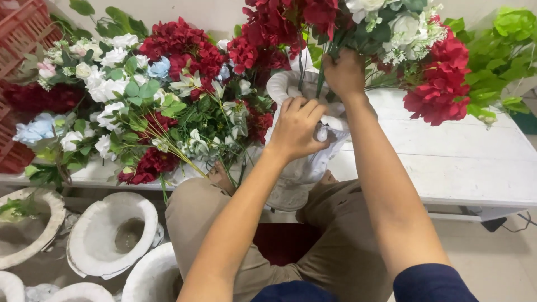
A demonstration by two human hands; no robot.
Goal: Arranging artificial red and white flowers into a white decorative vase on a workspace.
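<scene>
Both hands work at the white urn between the knees: left hand curled on its rim, right hand clenching the bouquet stems (light, floppy; urn probably heavy, brittle).

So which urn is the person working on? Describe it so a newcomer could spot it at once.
Start at the white wooden table. At its front edge, between the seated person's knees, stands a white pedestal urn. Unlike the empty urns on the floor, the left hand rests on it and the right hand holds flower stems above it.
</scene>
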